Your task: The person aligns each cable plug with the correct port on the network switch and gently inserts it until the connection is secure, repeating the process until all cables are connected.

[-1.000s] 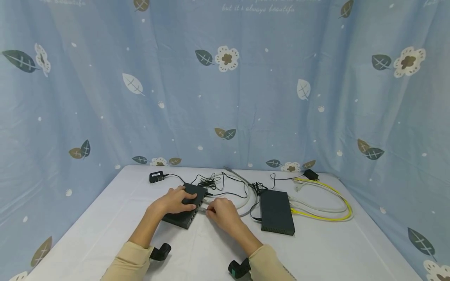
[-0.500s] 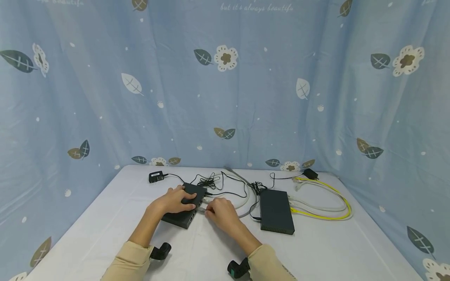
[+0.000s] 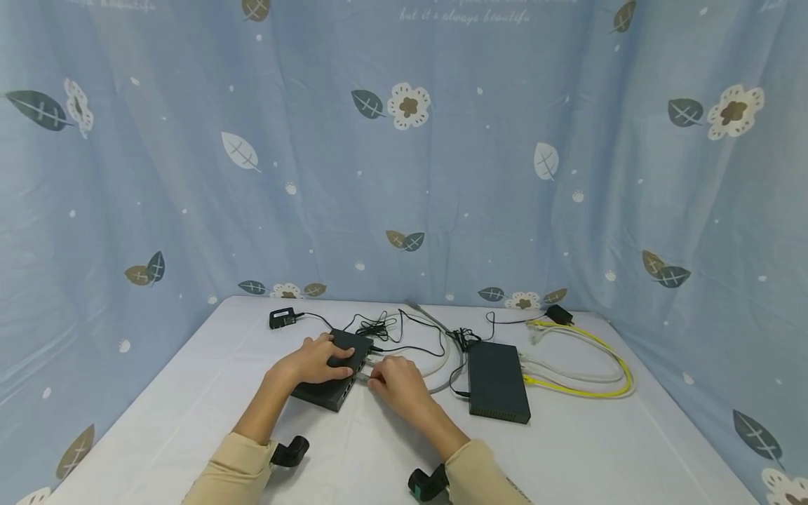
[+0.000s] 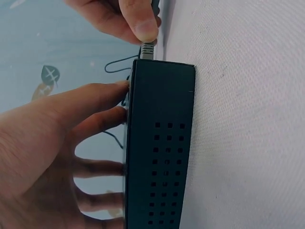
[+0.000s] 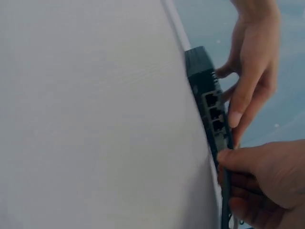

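A black network switch (image 3: pixel 318 396) lies at an angle left of the table's middle. Fingers spread, my left hand (image 3: pixel 312 361) rests on its top; the left wrist view has those fingertips on the switch's upper face. At the port side, my right hand (image 3: pixel 404 384) pinches the plug of a grey network cable (image 4: pixel 147 51) between thumb and fingers. The plug is at a port, and how deep it sits cannot be told. In the right wrist view, several bare ports (image 5: pixel 215 113) show beside it. A whitish cable (image 3: pixel 372 362) meets the same side, partly behind my right hand.
To the right lies a second black switch (image 3: pixel 499 382) with yellow (image 3: pixel 606 395) and white cables (image 3: pixel 587 379) looping from it. Two power adapters (image 3: pixel 282 318) sit at the back, one per side. Bundled thin black cords (image 3: pixel 376 327) lie behind the switches. A patterned curtain (image 3: pixel 404 175) hangs behind.
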A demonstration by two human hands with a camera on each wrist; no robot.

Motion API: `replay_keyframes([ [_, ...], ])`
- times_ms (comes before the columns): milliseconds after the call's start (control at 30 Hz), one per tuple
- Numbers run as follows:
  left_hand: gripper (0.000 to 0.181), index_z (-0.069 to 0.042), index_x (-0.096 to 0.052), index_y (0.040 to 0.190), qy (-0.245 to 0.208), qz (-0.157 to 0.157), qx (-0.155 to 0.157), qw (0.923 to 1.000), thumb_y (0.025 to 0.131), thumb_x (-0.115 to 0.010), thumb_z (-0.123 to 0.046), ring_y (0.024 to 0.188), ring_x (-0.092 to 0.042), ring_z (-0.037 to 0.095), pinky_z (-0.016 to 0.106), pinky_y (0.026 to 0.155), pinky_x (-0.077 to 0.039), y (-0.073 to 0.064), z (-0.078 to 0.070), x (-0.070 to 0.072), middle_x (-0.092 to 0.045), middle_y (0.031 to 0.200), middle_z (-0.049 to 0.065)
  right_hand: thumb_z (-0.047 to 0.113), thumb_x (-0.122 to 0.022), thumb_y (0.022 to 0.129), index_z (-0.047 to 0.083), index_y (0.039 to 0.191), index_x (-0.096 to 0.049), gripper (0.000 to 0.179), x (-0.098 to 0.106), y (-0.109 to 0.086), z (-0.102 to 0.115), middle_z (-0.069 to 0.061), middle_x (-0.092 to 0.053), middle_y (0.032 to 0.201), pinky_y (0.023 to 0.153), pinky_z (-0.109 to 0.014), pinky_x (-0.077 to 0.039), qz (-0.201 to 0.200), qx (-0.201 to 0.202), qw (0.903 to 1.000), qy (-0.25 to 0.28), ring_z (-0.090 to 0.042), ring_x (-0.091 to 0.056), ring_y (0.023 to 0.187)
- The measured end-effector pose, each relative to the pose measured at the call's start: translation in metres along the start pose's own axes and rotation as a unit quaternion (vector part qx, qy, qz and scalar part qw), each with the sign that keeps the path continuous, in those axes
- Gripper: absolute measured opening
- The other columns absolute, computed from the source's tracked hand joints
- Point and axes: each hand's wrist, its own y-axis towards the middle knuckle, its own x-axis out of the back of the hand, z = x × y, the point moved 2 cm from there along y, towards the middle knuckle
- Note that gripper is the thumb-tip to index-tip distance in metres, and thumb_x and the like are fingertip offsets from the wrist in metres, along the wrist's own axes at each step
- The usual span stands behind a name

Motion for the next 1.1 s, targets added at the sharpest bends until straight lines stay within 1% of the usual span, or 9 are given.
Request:
replay_keyframes([
  [167,0.051,-0.019,-0.062,0.134,-0.004,0.0,0.005,1.0,0.089,-0.069,-0.042,0.13,-0.032,0.068,0.073,0.099,-0.037,0.0009,-0.0006,-0.0016,-0.039,0.146,0.035,0.012,-0.074,0.084,0.012,0.081,-0.079,0.006,0.0015,0.0018,-0.0006,0.005,-0.071,0.071,0.055,-0.016,-0.045,0.01,-0.003,0.9999,0.009,0.001,-0.057,0.059],
  [300,0.052,-0.019,-0.062,0.134,0.0,-0.004,0.008,1.0,0.089,-0.07,-0.043,0.129,-0.033,0.067,0.072,0.098,-0.038,0.0014,0.0016,-0.0022,-0.04,0.146,0.034,0.012,-0.074,0.084,0.012,0.081,-0.079,0.006,0.0007,0.0033,-0.0003,0.005,-0.072,0.073,0.055,-0.016,-0.046,0.011,-0.005,0.9999,0.004,-0.001,-0.059,0.06],
  [467,0.051,-0.019,-0.063,0.134,0.002,-0.005,0.007,1.0,0.089,-0.07,-0.042,0.131,-0.033,0.066,0.073,0.099,-0.037,0.0015,0.0027,-0.0024,-0.041,0.146,0.034,0.014,-0.075,0.083,0.013,0.081,-0.079,0.005,-0.0001,0.0037,0.0007,0.006,-0.073,0.074,0.056,-0.017,-0.046,0.009,-0.008,0.9999,-0.009,-0.001,-0.06,0.062],
  [667,0.054,-0.018,-0.062,0.134,0.0,-0.003,0.008,1.0,0.088,-0.07,-0.045,0.129,-0.033,0.068,0.073,0.097,-0.038,0.0011,0.0019,-0.002,-0.041,0.146,0.035,0.014,-0.075,0.084,0.013,0.082,-0.079,0.004,0.0008,0.0037,0.0004,0.005,-0.072,0.074,0.057,-0.017,-0.047,0.01,-0.007,0.9999,-0.002,-0.002,-0.061,0.063],
  [900,0.058,-0.019,-0.061,0.136,0.005,0.006,0.033,0.9994,0.087,-0.069,-0.049,0.127,-0.033,0.069,0.072,0.095,-0.04,-0.0058,0.0004,0.0012,-0.044,0.144,0.031,0.017,-0.075,0.085,0.014,0.085,-0.08,0.006,-0.0028,0.0063,0.0005,0.006,-0.072,0.077,0.059,-0.018,-0.05,0.023,-0.006,0.9997,-0.004,-0.004,-0.064,0.068],
  [1100,0.056,-0.018,-0.06,0.136,0.019,0.011,0.049,0.9986,0.089,-0.068,-0.047,0.125,-0.033,0.071,0.073,0.096,-0.038,-0.0082,-0.0035,0.0043,-0.042,0.144,0.033,0.017,-0.075,0.085,0.014,0.086,-0.08,0.005,-0.0035,0.0102,0.0003,0.007,-0.073,0.079,0.06,-0.019,-0.05,0.025,-0.011,0.9996,-0.002,-0.005,-0.065,0.07],
])
